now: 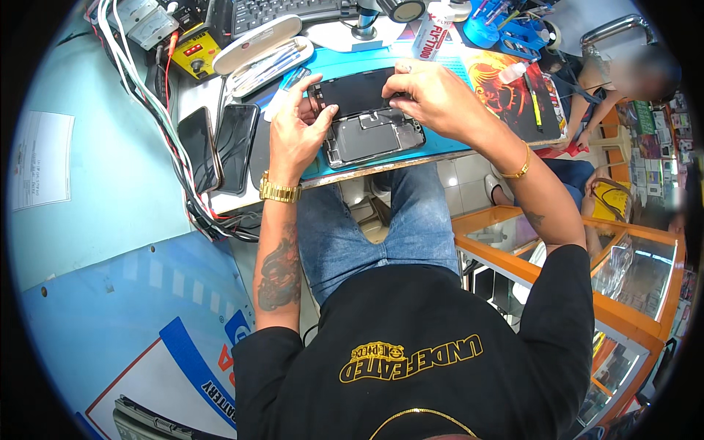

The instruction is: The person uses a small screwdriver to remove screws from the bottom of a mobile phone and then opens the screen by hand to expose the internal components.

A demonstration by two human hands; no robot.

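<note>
An opened smartphone lies on the blue work mat [455, 147] near the table's front edge. Its body [367, 139] faces up with the inside exposed, showing a large black battery. The dark screen panel [356, 92] is tilted up along the body's far side; whether a cable still joins the two cannot be seen. My left hand [295, 136] is closed on the panel's left end, thumb at the near corner and fingers at the far one. At the other end, my right hand [438, 101] pinches the panel's right edge between thumb and fingers.
Two dark phones [237, 150] lie to the left, beside hanging cables [147, 95]. Behind are an open case of tools [268, 62], a yellow power supply [198, 57] and a white bottle [433, 31]. A yellow-black cutter [533, 106] lies right. Another person [590, 81] sits beyond.
</note>
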